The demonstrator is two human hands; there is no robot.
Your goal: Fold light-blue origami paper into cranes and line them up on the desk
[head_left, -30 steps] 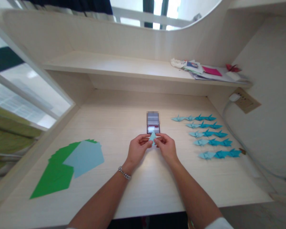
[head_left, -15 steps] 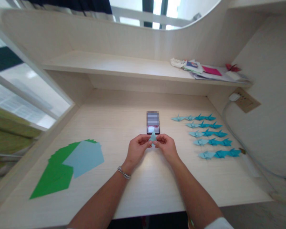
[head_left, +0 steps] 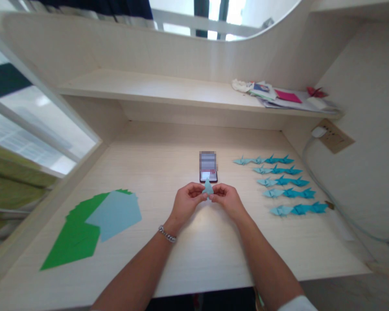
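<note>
A small light-blue folded paper (head_left: 208, 187) is held up between my two hands, its narrow tip pointing away from me. My left hand (head_left: 189, 202) pinches its left side with thumb and fingers. On the other side my right hand (head_left: 227, 200) grips the right edge the same way. Just beyond the paper lies a phone (head_left: 208, 166) with a lit screen, partly blurred out. To the right, several folded paper cranes (head_left: 281, 211) in light and darker blue stand in rows.
Fanned green paper sheets (head_left: 74, 237) and light-blue sheets (head_left: 119, 216) lie at the left of the desk (head_left: 194, 268). Papers and a pink sheet (head_left: 288, 96) rest on the shelf (head_left: 149, 88). A white cable (head_left: 306, 157) runs from the wall socket (head_left: 335, 137) down the right side.
The folded paper's outline has changed from a plain triangle to a narrower tip with wider lower sides. Both hands stay in nearly the same place, still pinching it.
</note>
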